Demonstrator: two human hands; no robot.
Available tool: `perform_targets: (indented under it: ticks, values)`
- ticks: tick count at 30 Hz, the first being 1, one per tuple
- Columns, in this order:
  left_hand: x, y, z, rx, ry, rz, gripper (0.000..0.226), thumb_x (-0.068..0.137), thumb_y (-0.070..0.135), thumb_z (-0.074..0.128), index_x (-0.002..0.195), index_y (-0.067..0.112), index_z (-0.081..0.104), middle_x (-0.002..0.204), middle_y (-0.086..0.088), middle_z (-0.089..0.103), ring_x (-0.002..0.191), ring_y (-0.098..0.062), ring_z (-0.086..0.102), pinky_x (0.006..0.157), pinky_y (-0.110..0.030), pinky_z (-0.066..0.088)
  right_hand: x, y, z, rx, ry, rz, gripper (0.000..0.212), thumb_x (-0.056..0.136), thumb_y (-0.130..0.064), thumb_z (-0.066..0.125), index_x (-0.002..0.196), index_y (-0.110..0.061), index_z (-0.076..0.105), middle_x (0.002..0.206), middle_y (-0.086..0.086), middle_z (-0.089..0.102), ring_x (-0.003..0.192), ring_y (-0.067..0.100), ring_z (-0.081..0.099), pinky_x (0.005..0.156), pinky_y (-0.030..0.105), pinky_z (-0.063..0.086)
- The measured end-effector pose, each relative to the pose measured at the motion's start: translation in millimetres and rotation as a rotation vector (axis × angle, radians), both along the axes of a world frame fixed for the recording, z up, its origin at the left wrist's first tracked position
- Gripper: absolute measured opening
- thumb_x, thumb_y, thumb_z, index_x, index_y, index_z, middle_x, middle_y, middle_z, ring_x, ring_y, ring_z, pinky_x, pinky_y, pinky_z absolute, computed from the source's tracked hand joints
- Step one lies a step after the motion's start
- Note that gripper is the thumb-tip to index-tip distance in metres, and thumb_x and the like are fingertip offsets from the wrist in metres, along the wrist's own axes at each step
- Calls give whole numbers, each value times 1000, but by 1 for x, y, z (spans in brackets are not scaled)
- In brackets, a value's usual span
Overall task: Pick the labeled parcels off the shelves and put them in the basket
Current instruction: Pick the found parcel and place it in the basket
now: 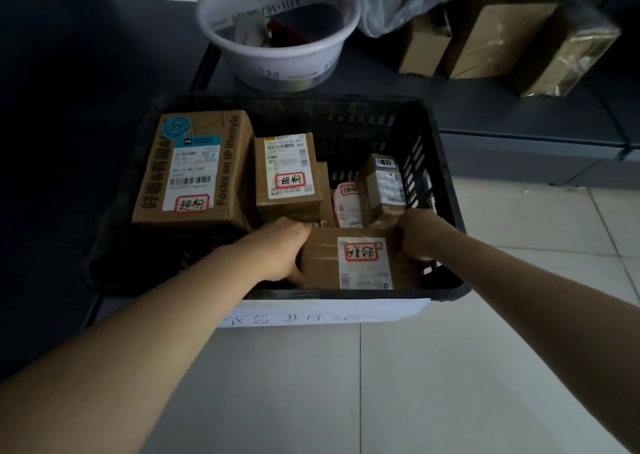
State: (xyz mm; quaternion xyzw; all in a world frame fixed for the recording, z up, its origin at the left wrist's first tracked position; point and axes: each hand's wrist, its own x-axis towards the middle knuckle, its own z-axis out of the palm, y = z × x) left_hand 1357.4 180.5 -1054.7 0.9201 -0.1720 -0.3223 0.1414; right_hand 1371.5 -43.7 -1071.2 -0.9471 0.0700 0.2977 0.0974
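The left hand [277, 250] and the right hand [419, 234] curl round opposite ends of one labeled parcel [327, 263] — it lies between them, label up, inside the basket [346, 293] against its near wall.

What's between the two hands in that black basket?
In the head view, a cardboard parcel with a red-framed sticker, gripped at its ends by the left hand and the right hand, inside the basket.

You have the black basket [346, 293] standing on the pale tiled floor [450, 384], its far side against the low dark shelf [485, 107]. On that shelf sit a white basin [277, 62], a clear plastic bag [391, 0] and three cardboard boxes [491, 38] side by side.
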Motion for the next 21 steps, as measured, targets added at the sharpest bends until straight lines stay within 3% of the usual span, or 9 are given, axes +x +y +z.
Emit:
perform_targets:
  ticks: [4, 7, 10, 14, 17, 21]
  values:
    - [4, -9, -22, 9, 23, -14, 57, 73, 12, 77, 122, 17, 50, 122, -6, 56, 105, -22, 55, 88, -30, 46, 3, 2, -9, -52, -39, 4, 28, 92, -4, 46, 118, 1, 55, 117, 17, 59, 107, 32, 58, 77, 31, 44]
    - [5, -15, -38, 12, 67, -12, 57, 76, 16, 74, 127, 18, 49, 128, -5, 54, 112, -24, 53, 95, -34, 45, 1, 4, -19, -53, -42, 12, 30, 94, -3, 40, 122, 1, 52, 124, 20, 56, 116, 34, 53, 86, 35, 44]
    - [7, -19, -50, 64, 116, -57, 50, 80, 23, 70, 126, 17, 51, 128, -7, 55, 112, -26, 54, 96, -38, 46, 1, 5, -39, -95, 12, 42, 28, 93, -2, 41, 119, -2, 53, 123, 15, 57, 114, 31, 55, 76, 31, 41]
    - [12, -22, -51, 155, 137, -108, 49, 84, 23, 65, 130, 18, 46, 131, -7, 52, 113, -25, 52, 97, -36, 44, 4, 6, -45, -92, 50, 40, 28, 91, -7, 48, 117, -3, 55, 121, 16, 58, 113, 31, 56, 75, 31, 41]
    - [13, -17, -36, 256, -1, -172, 48, 86, 15, 60, 132, 18, 45, 131, -7, 52, 115, -25, 51, 94, -33, 42, 2, 4, -41, -82, 36, 68, 26, 90, -7, 49, 115, -4, 56, 118, 15, 59, 110, 30, 57, 73, 29, 39]
    - [8, -4, 10, 399, -235, -289, 56, 88, 15, 56, 140, 15, 35, 128, -6, 50, 115, -25, 48, 97, -40, 41, -14, 6, -6, -70, -36, 159, 26, 91, -8, 50, 116, -10, 56, 113, 11, 62, 102, 28, 60, 74, 30, 44]
